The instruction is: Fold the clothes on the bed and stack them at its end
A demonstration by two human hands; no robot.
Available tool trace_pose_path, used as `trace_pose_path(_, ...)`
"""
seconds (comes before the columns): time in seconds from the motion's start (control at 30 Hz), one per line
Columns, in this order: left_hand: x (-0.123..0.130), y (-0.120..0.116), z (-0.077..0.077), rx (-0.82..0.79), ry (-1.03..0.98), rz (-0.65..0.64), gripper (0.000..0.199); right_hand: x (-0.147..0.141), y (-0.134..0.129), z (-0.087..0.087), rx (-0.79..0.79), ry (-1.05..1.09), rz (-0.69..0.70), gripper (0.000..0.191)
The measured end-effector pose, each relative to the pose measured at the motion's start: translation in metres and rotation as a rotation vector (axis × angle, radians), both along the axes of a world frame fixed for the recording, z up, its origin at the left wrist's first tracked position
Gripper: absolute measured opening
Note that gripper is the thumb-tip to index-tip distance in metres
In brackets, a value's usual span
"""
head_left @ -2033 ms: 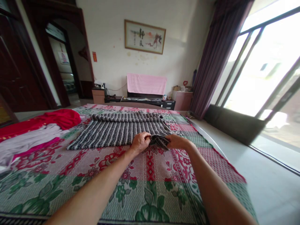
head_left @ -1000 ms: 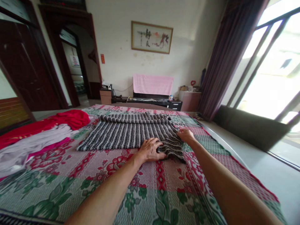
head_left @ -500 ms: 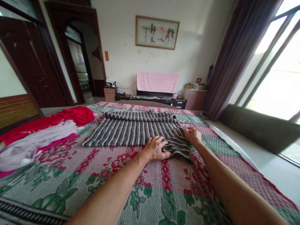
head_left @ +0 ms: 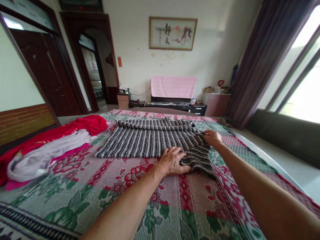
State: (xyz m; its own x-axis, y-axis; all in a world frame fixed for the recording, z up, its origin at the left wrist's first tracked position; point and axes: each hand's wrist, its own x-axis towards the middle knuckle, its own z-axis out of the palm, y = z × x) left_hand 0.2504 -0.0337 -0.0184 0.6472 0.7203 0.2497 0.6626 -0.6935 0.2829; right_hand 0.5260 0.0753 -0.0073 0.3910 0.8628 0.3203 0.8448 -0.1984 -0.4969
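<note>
Lying flat on the floral cover point(head_left: 82, 195), the striped knit point(head_left: 135, 141) is in front of you, its body to the left of your hands and a narrower part slanting toward you at the right. A thick fold runs along its far edge, with a dark round piece point(head_left: 193, 125) at that fold's right end.

Your 2 hands are apart from each other. The left hand point(head_left: 172, 161) lies palm down at the knit's near edge, fingers spread over the stripes and thumb stretched to the right. The right hand point(head_left: 212, 137) is at the knit's right edge with its fingers curled; you cannot tell whether they pinch the fabric.

To your left on the cover, 3 cloths lie bunched together: red point(head_left: 92, 124), pale grey point(head_left: 60, 141) and magenta point(head_left: 72, 151). Past the cover's far end, a pink towel point(head_left: 173, 86) hangs above a black cabinet point(head_left: 165, 107), and a framed picture point(head_left: 173, 33) is on the wall. A purple curtain point(head_left: 270, 63) hangs beside the window at your right.
</note>
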Motion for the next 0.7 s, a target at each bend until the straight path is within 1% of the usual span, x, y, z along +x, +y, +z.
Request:
trace_pose_path(0.13, 0.0, 0.0, 0.001, 0.012, 0.009, -0.004, 0.062, -0.006, -0.006, -0.014, 0.043, -0.047, -0.051, 0.046)
trace_pose_path(0.2, 0.0, -0.001, 0.001, 0.014, 0.01, -0.004, 0.061, -0.01, -0.012, -0.018, 0.077, -0.056, -0.068, 0.048)
trace_pose_path(0.3, -0.001, -0.001, 0.001, 0.022, -0.001, -0.004, 0.061, -0.014, -0.022, -0.017, 0.164, -0.042, -0.09, 0.048)
trace_pose_path(0.37, 0.0, -0.001, -0.001, 0.034, -0.02, -0.003, 0.062, -0.018, -0.031, -0.013, 0.231, -0.041, -0.05, 0.04)
trace_pose_path(0.43, 0.002, -0.001, -0.001, 0.062, -0.051, -0.002, 0.063, -0.024, -0.042, -0.009, 0.283, -0.053, 0.05, 0.034)
trace_pose_path(0.5, 0.002, -0.002, -0.001, 0.094, -0.09, -0.001, 0.059, -0.032, -0.053, -0.004, 0.274, -0.069, 0.187, 0.031)
trace_pose_path(0.6, -0.006, -0.003, 0.003, 0.114, -0.115, 0.028, 0.046, -0.042, -0.067, 0.002, 0.131, -0.063, 0.418, 0.028)
trace_pose_path(0.7, -0.033, 0.001, 0.01, 0.106, -0.032, 0.056, 0.035, -0.041, -0.077, 0.007, -0.015, -0.018, 0.606, 0.033)
